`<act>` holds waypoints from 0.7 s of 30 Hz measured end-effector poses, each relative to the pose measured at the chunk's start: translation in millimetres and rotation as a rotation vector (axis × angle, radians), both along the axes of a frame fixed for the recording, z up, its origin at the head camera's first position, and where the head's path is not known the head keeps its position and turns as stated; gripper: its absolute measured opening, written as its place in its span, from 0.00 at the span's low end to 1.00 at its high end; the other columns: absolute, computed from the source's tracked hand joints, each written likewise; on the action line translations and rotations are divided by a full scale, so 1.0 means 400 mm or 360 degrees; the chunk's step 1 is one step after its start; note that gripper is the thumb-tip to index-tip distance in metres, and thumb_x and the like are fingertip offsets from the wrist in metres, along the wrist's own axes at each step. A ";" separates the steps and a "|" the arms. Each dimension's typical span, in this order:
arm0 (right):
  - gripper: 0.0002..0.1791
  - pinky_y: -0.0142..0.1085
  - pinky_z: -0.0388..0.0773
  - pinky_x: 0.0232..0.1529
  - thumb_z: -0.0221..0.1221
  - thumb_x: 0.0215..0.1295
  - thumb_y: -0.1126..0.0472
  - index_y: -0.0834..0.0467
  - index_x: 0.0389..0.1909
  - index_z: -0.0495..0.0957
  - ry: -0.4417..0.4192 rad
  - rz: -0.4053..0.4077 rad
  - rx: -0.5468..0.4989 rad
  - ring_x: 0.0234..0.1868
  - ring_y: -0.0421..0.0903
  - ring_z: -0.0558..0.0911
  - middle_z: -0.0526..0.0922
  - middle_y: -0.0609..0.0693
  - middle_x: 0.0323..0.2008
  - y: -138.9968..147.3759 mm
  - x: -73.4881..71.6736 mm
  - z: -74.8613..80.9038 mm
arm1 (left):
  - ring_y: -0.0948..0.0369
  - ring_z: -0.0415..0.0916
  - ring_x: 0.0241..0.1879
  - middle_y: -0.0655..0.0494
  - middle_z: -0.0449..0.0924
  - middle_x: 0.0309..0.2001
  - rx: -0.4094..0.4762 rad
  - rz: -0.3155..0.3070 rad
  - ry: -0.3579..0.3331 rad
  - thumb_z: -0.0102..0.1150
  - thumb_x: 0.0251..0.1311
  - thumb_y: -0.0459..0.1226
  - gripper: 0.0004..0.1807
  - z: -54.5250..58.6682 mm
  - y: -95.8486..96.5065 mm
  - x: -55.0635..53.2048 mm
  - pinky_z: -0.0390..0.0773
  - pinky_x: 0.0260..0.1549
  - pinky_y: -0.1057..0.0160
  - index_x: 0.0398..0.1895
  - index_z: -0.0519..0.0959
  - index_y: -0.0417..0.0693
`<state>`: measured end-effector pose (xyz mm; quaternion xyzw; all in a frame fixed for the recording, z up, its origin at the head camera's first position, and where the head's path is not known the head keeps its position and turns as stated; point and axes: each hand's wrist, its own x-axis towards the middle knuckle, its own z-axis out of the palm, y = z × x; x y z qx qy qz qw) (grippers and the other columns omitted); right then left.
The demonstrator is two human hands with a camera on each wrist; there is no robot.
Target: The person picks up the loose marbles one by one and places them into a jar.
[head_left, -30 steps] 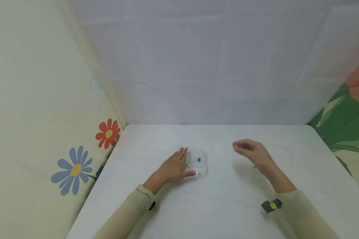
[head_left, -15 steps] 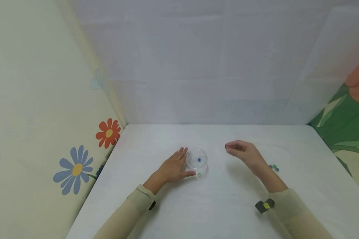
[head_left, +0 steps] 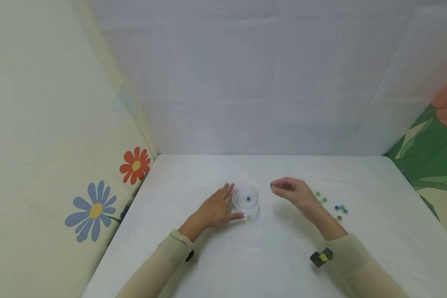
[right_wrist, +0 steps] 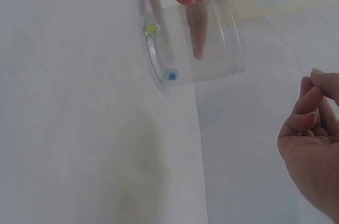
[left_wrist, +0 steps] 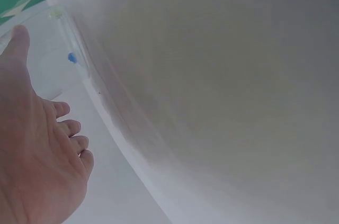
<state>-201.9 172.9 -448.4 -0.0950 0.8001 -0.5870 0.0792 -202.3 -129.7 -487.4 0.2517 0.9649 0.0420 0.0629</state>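
Note:
A clear jar (head_left: 239, 205) with a threaded neck stands upright on the white table. Low inside it are a blue marble (right_wrist: 171, 74) and a yellow-green marble (right_wrist: 152, 30), seen through the wall in the right wrist view. My left hand (head_left: 214, 211) rests beside the jar, fingers extended along its left side and thumb in front. To the jar's right, above the table, my right hand (head_left: 293, 193) pinches a small brownish marble (head_left: 271, 186) between thumb and fingertips. From the right wrist camera that marble is hidden by the fingers.
Several loose marbles lie to the right, behind my right forearm: green ones (head_left: 325, 200), blue ones (head_left: 337, 207) and a brown one (head_left: 339, 218). A white cloth wall (head_left: 223, 91) rises at the table's back edge, with flower-printed panels (head_left: 97, 211) at the sides.
My right hand has moved left toward the jar with the marble, uncovering more of the loose marbles. The left hand and the jar have stayed in place.

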 end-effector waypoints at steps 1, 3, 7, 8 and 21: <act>0.20 0.47 0.80 0.61 0.67 0.66 0.52 0.56 0.54 0.81 -0.0002 0.0008 -0.0006 0.56 0.50 0.83 0.85 0.53 0.54 -0.003 0.000 0.000 | 0.54 0.38 0.81 0.50 0.43 0.82 -0.0001 -0.0001 0.0000 0.43 0.63 0.74 0.58 -0.001 0.000 -0.001 0.45 0.79 0.55 0.82 0.48 0.42; 0.20 0.47 0.80 0.61 0.67 0.66 0.52 0.57 0.55 0.81 -0.0004 0.0021 -0.0010 0.56 0.50 0.83 0.85 0.53 0.54 -0.009 0.000 0.001 | 0.54 0.38 0.81 0.50 0.43 0.82 -0.0005 -0.0002 0.0001 0.43 0.63 0.74 0.58 -0.002 0.000 -0.002 0.45 0.79 0.55 0.82 0.48 0.42; 0.21 0.48 0.79 0.62 0.67 0.67 0.51 0.57 0.55 0.81 -0.0012 0.0029 0.0003 0.57 0.50 0.82 0.85 0.52 0.54 -0.021 -0.002 0.004 | 0.54 0.39 0.81 0.49 0.43 0.82 -0.0003 -0.0003 0.0003 0.43 0.62 0.75 0.58 -0.005 0.000 -0.003 0.46 0.79 0.55 0.82 0.47 0.43; 0.21 0.48 0.79 0.62 0.67 0.67 0.51 0.57 0.56 0.81 -0.0016 0.0031 0.0008 0.57 0.50 0.82 0.85 0.52 0.54 -0.024 -0.002 0.005 | 0.54 0.39 0.81 0.49 0.43 0.82 -0.0005 0.0000 0.0002 0.43 0.62 0.75 0.59 -0.004 0.000 -0.003 0.46 0.79 0.55 0.82 0.47 0.43; 0.19 0.47 0.79 0.62 0.68 0.66 0.52 0.54 0.54 0.82 -0.0038 0.0052 -0.0042 0.57 0.50 0.82 0.85 0.51 0.55 -0.051 -0.003 0.011 | 0.54 0.38 0.81 0.50 0.42 0.82 0.0007 0.0027 -0.0040 0.44 0.62 0.75 0.59 0.003 0.002 -0.002 0.46 0.79 0.54 0.82 0.46 0.43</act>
